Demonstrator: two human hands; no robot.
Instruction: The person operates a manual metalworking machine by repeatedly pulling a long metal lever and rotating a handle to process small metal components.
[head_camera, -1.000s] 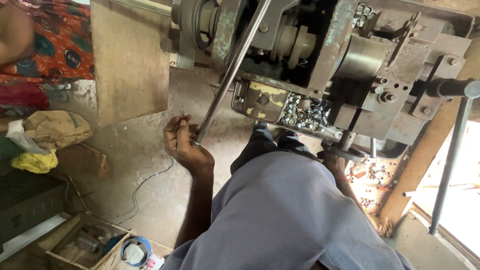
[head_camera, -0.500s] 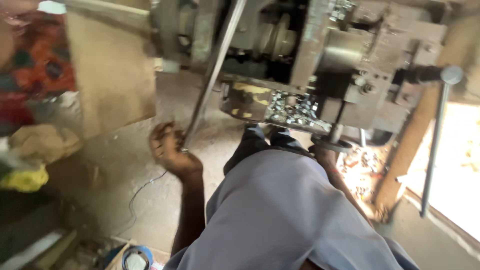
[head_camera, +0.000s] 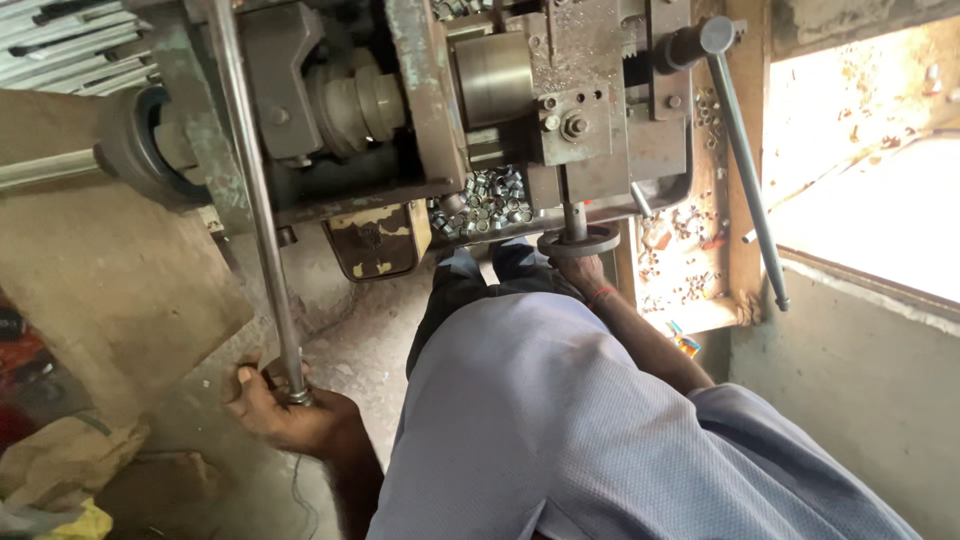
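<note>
I look down over my grey-blue shirt at an old metal machine (head_camera: 420, 110). My left hand (head_camera: 285, 410) is closed around the lower end of a long steel lever bar (head_camera: 255, 190) that slants up across the machine's left side. My right hand (head_camera: 582, 268), a red thread on its wrist, grips a round hand wheel (head_camera: 578, 241) on a short vertical shaft under the machine's front block. Several small shiny metal rings (head_camera: 485, 200) lie heaped in the machine's tray just left of that wheel.
A second long lever with a round knob (head_camera: 745, 150) hangs down at the right, in front of a wooden tray of small parts (head_camera: 680, 270). A bright window sill (head_camera: 870, 220) lies far right. A brown board (head_camera: 100, 290) and cloth bundle (head_camera: 60, 465) sit on the dusty floor at left.
The view has swung right and now shows the machine upright. My left hand stays on the lever bar's lower end, my right hand now clearly on the hand wheel.
</note>
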